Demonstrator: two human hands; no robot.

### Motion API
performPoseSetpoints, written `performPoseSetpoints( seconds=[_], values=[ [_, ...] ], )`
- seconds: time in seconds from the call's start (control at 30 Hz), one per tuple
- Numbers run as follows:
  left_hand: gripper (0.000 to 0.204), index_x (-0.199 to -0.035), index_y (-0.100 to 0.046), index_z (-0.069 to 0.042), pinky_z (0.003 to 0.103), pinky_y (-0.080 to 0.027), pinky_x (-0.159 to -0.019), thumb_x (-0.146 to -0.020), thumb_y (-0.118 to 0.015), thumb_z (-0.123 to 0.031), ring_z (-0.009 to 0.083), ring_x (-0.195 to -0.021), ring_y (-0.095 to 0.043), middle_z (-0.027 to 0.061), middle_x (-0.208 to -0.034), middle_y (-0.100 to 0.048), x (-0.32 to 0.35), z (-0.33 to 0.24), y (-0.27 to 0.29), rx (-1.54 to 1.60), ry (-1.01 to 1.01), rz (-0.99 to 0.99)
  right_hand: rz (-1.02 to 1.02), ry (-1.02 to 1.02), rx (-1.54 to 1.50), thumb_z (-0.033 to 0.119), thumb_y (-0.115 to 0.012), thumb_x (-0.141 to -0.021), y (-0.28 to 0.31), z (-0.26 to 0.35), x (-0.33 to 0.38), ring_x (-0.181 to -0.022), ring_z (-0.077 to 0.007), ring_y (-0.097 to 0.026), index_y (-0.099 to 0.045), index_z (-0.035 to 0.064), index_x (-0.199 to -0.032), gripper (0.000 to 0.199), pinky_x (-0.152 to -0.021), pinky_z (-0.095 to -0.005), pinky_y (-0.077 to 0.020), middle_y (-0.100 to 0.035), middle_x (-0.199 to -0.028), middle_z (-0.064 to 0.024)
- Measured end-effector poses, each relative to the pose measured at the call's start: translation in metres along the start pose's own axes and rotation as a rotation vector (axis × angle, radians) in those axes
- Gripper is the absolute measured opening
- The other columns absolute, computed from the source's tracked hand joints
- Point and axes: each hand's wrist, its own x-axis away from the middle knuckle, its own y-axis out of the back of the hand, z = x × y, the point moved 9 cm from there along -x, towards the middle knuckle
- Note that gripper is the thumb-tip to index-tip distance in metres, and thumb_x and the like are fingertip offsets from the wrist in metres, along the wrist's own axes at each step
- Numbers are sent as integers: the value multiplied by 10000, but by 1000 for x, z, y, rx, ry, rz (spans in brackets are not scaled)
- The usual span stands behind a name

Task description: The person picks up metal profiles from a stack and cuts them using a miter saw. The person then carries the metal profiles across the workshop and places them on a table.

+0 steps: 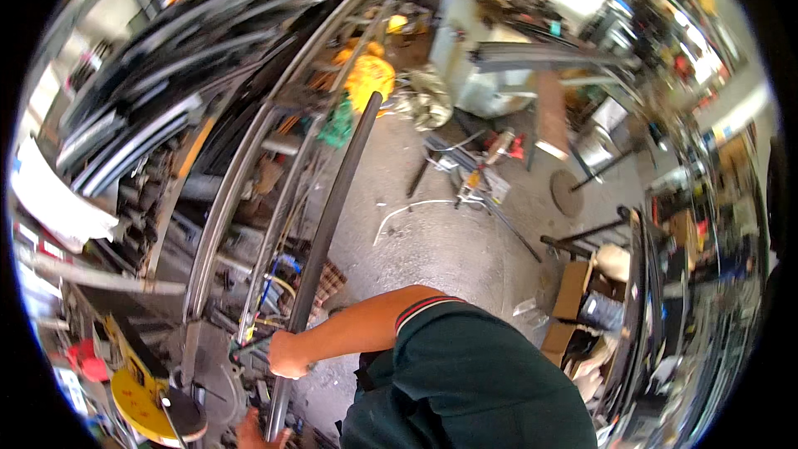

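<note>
A long dark metal tube point(337, 191) slants from the upper middle down to the lower left. My right hand point(288, 355) is closed around it, the bare forearm reaching across from a dark green short sleeve. Lower down, at the picture's edge, my left hand point(259, 434) is partly cut off, with the tube between its thumb and fingers. Just left of my hands stands a cut-off saw with a yellow guard point(141, 407). Beside my right hand is a green bar-like part point(247, 347), whose kind I cannot make out.
A long metal rail frame point(237, 175) runs along the left, beside racks of metal profiles point(158, 58). Yellow bundle point(370, 79) lies at the far end. Tools and offcuts point(474, 175) litter the floor ahead. Cardboard boxes point(572, 291) and a dark stand point(636, 283) are right.
</note>
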Motion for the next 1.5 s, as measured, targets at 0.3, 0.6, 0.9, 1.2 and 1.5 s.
performPoseSetpoints(
  seconds=[0.3,0.6,0.9,1.2,1.5],
  values=[
    [613,-1192,-725,-16,550,-568,-780,-844,-801,-515,447,-950,-716,316,-1031,-719,17,-129,-13,-335,-665,-81,-69,-399,-211,444,-834,-763,-50,-52,246,-1026,-418,-722,-786,71,-997,442,-851,-557,-583,-771,-1002,-158],
    [391,-1048,-675,-1,467,-545,-710,-763,-828,-222,405,-753,-694,201,-775,-679,-43,-271,17,123,-608,118,-261,-871,-162,400,-864,-729,10,-76,503,-965,-351,-720,-785,138,-1019,399,-841,-601,-518,-748,-920,-79],
    [374,-1040,-684,-3,413,-524,-639,-744,-850,-160,241,-669,-671,119,-739,-687,-110,-481,20,350,-708,299,-1564,-1564,-84,362,-889,-746,-23,-122,769,-1390,-432,-401,-435,55,-1479,916,-1100,-619,-374,-394,-1508,-214],
    [431,-979,-685,21,435,-554,-743,-752,-882,-289,334,-775,-708,189,-843,-714,-115,-739,33,-65,-978,375,-2495,-1965,-127,52,-710,-805,-209,-171,916,-1006,-395,-695,-81,-30,-1596,1014,-872,-506,-572,-624,-1154,-299],
    [814,-1509,-407,-9,405,-571,-843,-903,-821,-363,278,-969,-710,201,-1301,-638,-107,-831,-30,33,-1388,655,-1781,-2750,-341,73,-647,-839,-343,76,1101,-1228,-457,-637,-329,-11,-1498,736,-1033,-496,-540,-621,-1314,-321]
  ],
)
